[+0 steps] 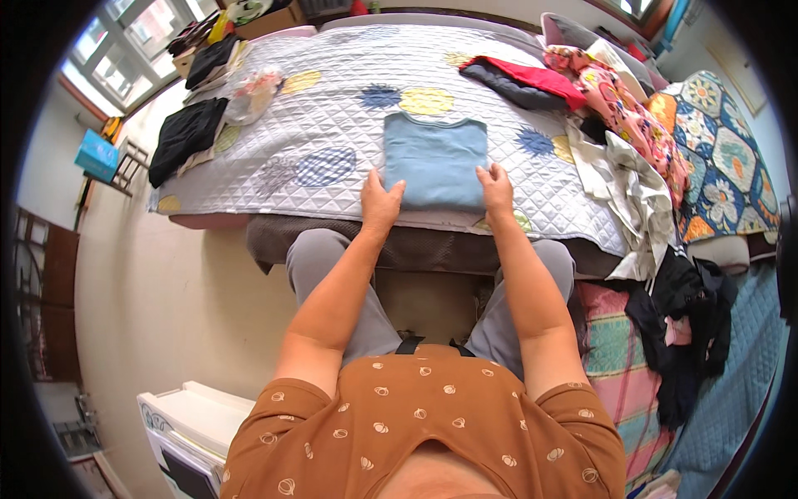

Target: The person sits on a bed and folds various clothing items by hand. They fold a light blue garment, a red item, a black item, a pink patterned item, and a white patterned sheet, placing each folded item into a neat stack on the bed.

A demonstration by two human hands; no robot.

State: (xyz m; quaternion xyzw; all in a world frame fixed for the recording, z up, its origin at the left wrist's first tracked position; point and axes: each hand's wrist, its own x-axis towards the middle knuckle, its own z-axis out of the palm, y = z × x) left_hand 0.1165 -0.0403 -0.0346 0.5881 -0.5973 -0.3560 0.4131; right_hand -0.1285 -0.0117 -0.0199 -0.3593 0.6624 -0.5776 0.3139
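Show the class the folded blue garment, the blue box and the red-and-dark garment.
Folded blue garment (435, 162): head view, middle of its upper face.
Blue box (98, 156): head view, its visible face.
Red-and-dark garment (540, 80): head view, its red part.

Left hand (381, 204): thumb inward, toward the right
Right hand (499, 193): thumb inward, toward the left, apart from the other
Arms (337, 291): both bare, reaching far

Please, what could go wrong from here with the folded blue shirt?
The shirt lies close to the near edge of the cover, so it might slip off. The left hand and right hand are at its opposite sides; an uneven pull could perhaps spoil the fold.
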